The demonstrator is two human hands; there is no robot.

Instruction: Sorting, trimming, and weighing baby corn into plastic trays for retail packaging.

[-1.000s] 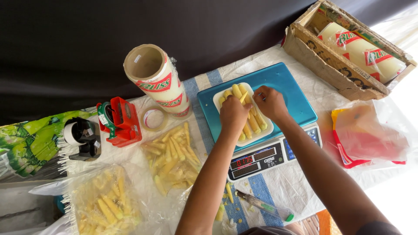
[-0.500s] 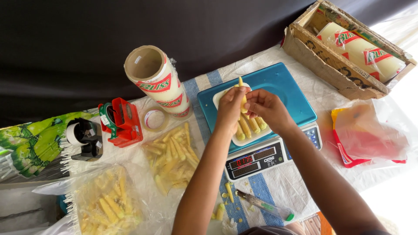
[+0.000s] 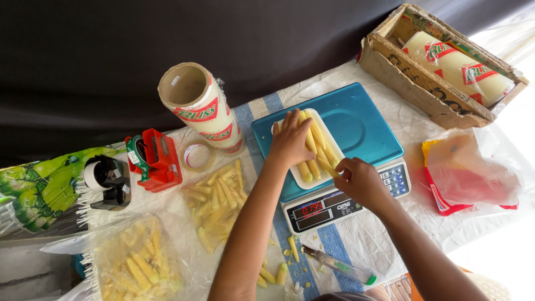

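A: Item one, nearest edge: what is lying on the counter?

B: A slim clear-handled knife with a green cap is lying among loose yellow baby-corn offcuts. To the left, two clear plastic bags of pale yellow baby corn are sitting open.

A: Item two: the hands?

B: The right hand is pinching one small yellow baby corn cob at the near rim of the white foam tray. The left hand is resting flat, fingers spread, on the cobs in the tray, steadying them. The tray is standing on the teal-topped digital scale, whose red readout is glowing at the front.

A: Handling note?

B: Judging by the rows, each cob is going best lengthwise, tight against its neighbour, with the left hand lifting off before the readout is trusted.

A: Item three: packages farther back?

B: A crumpled clear bag over red-and-yellow packets is lying at the right. At the left, a red tape dispenser is standing beside a clear tape ring. Behind them, an upright cling-film roll, cream with red-and-green bands, is standing. At the far right, a brown cardboard box is holding another roll of the same kind.
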